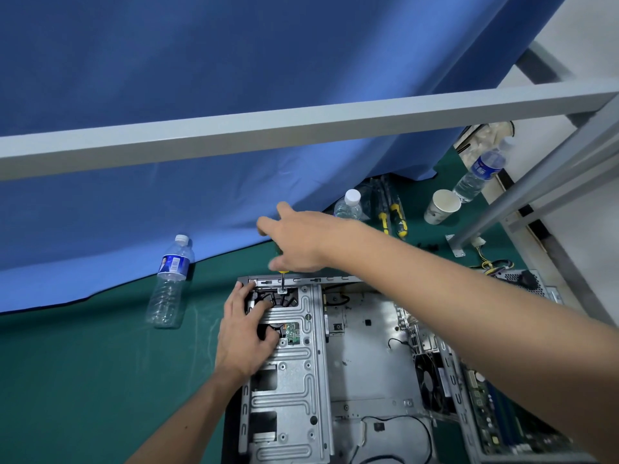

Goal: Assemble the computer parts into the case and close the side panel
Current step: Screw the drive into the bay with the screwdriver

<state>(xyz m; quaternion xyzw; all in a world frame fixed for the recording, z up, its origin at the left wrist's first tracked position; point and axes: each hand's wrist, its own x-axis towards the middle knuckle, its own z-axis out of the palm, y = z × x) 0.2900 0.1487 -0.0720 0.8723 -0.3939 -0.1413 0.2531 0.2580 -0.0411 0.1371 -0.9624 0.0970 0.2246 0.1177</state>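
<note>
Head view shows an open computer case [351,356] lying on its side on a green mat [83,380], toward the mat's near right part. A ribbed metal drive cage [291,363] occupies the case's left section; through its openings a small green circuit board [292,333] is visible.

Left hand [244,336] rests on the far end of the drive cage, fingers spread and pressed flat against the metal, gripping nothing. Right hand [298,242] is raised above the case's far edge and holds a screwdriver [282,277] upright; the fingers look loosely curled round the handle (blurred, so the exact grip cannot be confirmed). A yellow band of the handle shows below the palm, and the dark shaft stands with its tip on a screw point at the cage's far end, just beside the left fingertips.

Toward the mat's far left, a clear water bottle [170,283] stands against a blue curtain [201,95]. Near the far right corner are a second bottle [350,207], yellow-handled tools [395,219], a paper cup [442,207] and a third bottle [480,174]. A grey metal frame bar [301,128] crosses overhead.
</note>
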